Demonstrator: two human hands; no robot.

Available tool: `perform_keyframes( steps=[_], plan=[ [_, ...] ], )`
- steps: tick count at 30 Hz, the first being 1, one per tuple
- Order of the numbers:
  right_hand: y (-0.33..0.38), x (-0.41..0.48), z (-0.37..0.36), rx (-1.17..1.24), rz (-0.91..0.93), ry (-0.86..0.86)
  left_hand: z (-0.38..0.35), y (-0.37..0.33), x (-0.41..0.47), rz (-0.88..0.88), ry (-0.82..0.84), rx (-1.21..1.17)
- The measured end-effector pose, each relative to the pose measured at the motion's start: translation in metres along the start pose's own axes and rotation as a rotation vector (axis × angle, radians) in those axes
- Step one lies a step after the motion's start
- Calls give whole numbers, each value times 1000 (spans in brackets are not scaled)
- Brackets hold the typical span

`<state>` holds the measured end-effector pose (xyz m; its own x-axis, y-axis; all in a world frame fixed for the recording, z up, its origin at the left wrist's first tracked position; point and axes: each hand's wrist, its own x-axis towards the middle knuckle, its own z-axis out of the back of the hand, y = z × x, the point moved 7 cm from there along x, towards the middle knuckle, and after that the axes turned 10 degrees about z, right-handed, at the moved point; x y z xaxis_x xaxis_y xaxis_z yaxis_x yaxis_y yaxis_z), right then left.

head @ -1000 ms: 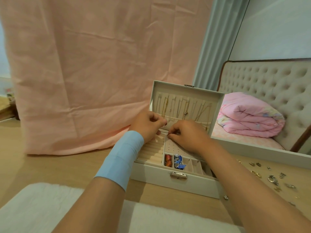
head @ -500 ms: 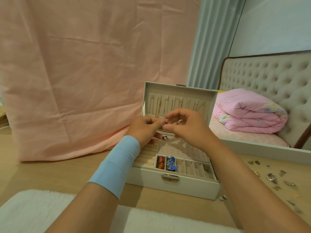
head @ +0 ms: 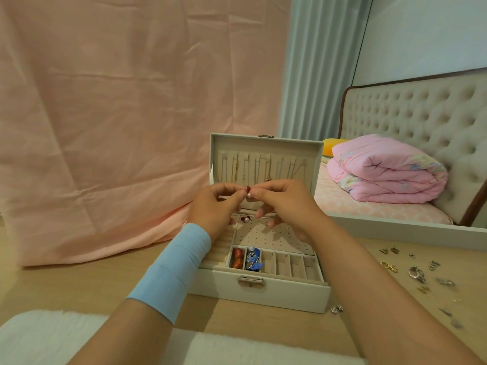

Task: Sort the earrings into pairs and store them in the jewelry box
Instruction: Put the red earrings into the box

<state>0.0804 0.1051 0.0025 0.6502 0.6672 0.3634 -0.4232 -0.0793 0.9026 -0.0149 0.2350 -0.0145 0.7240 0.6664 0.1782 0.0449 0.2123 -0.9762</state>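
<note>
Head view. Both hands were raised over the open jewelry box [head: 263,293], fingertips meeting in front of its upright lid [head: 266,143]. The left hand [head: 216,204], with a blue band [head: 174,270] round the wrist, and the right hand [head: 287,204] each had thumb and forefinger closed to a tight pinch on one pearl earring [head: 248,194] with a red piece at its top. I could not tell which part each hand held. The right hand's other fingers [head: 266,213] hung loosely curled beneath the pinch.

Directly below the fingers, a matching pearl earring [head: 246,219] sat at the far left corner of the box's perforated panel. Nearer me than the fingers, the front row of slots held red-orange earrings [head: 238,260] in the leftmost slot and blue earrings [head: 254,260] in the next.

Well off to the right of the fingers, loose earrings [head: 416,272] lay scattered on the worktop [head: 79,285]. A small silver pair [head: 337,308] lay just beside the box's front right corner. Thin chains [head: 268,169] hung inside the lid, behind the fingers.
</note>
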Motion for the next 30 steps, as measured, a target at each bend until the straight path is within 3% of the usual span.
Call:
perform_keyframes(
  steps=[5, 9, 11, 20, 30],
  plan=[
    [-7, 1, 3, -79, 9, -16, -1, -1, 0, -58, 36, 91],
    [-16, 3, 5, -469, 97, 0, -4, 8, 5, -95, 105, 692],
    [-19, 2, 0, -698, 137, 53, -8, 17, 8, -75, 173, 843],
    [-11, 0, -16, -1025, 250, 261, -13, 17, 9, -170, 200, 941],
    [-21, 5, -10, -857, 153, 291, -17, 19, 7, -202, 234, 953]
  ],
)
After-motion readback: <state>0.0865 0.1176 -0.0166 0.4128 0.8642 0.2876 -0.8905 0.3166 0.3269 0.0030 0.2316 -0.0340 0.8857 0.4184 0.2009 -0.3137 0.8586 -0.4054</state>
